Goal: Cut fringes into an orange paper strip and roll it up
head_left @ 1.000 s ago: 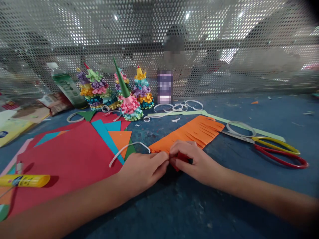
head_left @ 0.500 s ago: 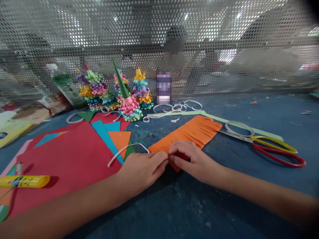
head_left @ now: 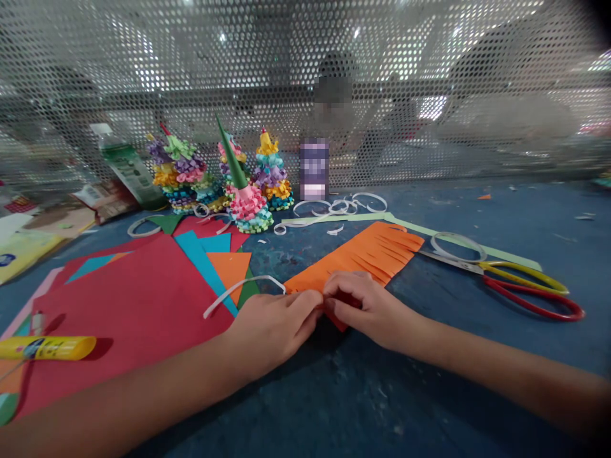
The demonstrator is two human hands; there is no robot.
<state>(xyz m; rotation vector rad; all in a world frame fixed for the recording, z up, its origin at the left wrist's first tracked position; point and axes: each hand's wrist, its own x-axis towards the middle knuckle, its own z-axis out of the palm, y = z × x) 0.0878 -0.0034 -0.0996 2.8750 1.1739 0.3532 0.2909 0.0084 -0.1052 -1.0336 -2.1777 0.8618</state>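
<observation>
My left hand (head_left: 272, 326) and my right hand (head_left: 366, 308) meet fingertip to fingertip over a small piece of red paper (head_left: 340, 318) on the blue table. Both hands are closed in a pinch on it; most of the red piece is hidden under my right fingers. Just behind them lies an orange paper strip (head_left: 363, 256) cut into a fringe along one side, its near end touching my fingers. A thin white paper strip (head_left: 238, 287) curls by my left hand.
A large red sheet (head_left: 128, 305) with teal and orange triangles lies at left, a yellow glue stick (head_left: 45, 347) on it. Scissors (head_left: 515, 285) with red and yellow handles lie at right. Several colourful paper trees (head_left: 244, 191) stand before a perforated metal screen (head_left: 429, 95). A person sits behind it.
My hands have stayed almost where they were; the fingers have shifted slightly on the red piece, drawing closer together.
</observation>
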